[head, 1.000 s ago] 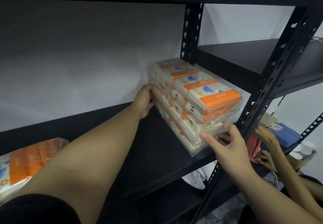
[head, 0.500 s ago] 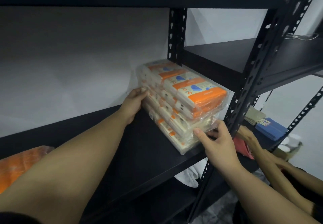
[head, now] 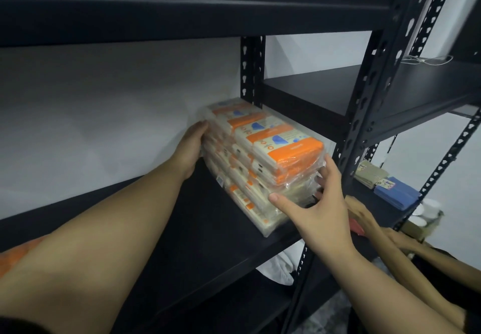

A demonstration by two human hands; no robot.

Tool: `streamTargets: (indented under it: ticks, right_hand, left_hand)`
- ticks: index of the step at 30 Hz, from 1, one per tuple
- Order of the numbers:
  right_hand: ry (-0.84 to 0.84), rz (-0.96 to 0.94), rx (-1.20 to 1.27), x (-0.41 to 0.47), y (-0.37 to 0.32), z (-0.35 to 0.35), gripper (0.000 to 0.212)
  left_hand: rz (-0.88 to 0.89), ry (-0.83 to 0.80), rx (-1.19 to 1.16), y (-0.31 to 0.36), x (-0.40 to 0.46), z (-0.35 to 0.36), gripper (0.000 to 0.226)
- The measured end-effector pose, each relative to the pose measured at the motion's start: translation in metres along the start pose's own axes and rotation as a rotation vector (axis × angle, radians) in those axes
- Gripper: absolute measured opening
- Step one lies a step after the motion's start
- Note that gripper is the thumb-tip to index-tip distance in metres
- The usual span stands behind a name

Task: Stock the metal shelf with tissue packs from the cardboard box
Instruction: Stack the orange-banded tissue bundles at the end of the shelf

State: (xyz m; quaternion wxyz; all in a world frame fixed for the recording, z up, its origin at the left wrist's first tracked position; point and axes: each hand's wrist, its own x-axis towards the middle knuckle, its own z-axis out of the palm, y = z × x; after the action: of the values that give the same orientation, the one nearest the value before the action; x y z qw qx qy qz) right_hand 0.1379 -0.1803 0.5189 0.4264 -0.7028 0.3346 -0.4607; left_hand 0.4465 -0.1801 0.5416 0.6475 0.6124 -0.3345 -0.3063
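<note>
Tissue bundle [head: 263, 162]: clear-wrapped block of orange and white packs, resting on the black shelf board [head: 197, 229] at its right end, close against the rear upright [head: 252, 70] and just left of the front upright [head: 364, 115]. Near corner of the bundle level with the board's front edge.

Left hand [head: 191, 148]: placed flat against the far left side of the bundle, fingers straight and pressed to the wrap, fingertips hidden behind it. Not curled round anything.

Right hand [head: 322, 208]: set on the near right corner of the bundle, thumb lying along the near face, fingers [head: 328, 175] spread and laid over the wrap on the right side. Touching, with no clear pinch. Bundle thus held between both hands, one on each side.

Second orange pack [head: 18, 255]: only partly visible at the far left of the same board, behind the left forearm.

Neighbouring shelf unit, right: folded tan cloths [head: 371, 176] and a blue packet [head: 395, 194] on a lower board. Another person's hands [head: 364, 216] reaching in below the right hand, blurred; grip not discernible.
</note>
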Motion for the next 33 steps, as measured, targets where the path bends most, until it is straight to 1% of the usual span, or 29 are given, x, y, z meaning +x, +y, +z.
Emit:
streamTargets:
  ticks: [2, 8, 13, 15, 18, 22, 24, 28, 33]
  right_hand:
    - [-0.014, -0.053, 0.037, 0.002, -0.006, 0.004, 0.113]
    - [0.03, -0.05, 0.026, 0.005, -0.002, 0.012, 0.112]
    - [-0.038, -0.061, -0.068, 0.006, 0.001, 0.013, 0.135]
    - [-0.049, -0.074, -0.084, 0.008, 0.0, 0.014, 0.131]
    - [-0.044, -0.108, -0.105, 0.015, 0.0, 0.01, 0.118]
    - [-0.049, -0.108, -0.081, 0.022, 0.001, 0.005, 0.112]
    - [-0.05, -0.096, -0.085, 0.019, 0.005, 0.004, 0.112]
    - [-0.054, -0.08, -0.074, 0.012, 0.007, 0.005, 0.125]
    - [-0.048, -0.082, -0.061, 0.009, 0.005, 0.005, 0.122]
  left_hand:
    - [-0.01, -0.004, 0.021, 0.003, 0.002, 0.002, 0.029]
    - [0.002, -0.041, 0.098, 0.002, 0.007, 0.004, 0.043]
    - [-0.023, -0.062, 0.157, -0.003, 0.007, 0.008, 0.058]
    - [-0.044, -0.057, 0.154, -0.005, 0.005, 0.011, 0.062]
    - [-0.043, -0.027, 0.143, -0.007, 0.007, 0.012, 0.064]
    - [-0.037, 0.014, 0.14, -0.007, 0.008, 0.012, 0.062]
    - [-0.042, -0.005, 0.149, -0.005, 0.006, 0.014, 0.06]
    - [-0.068, -0.027, 0.156, -0.001, 0.003, 0.017, 0.058]
    - [-0.09, -0.016, 0.174, 0.004, 0.002, 0.018, 0.057]
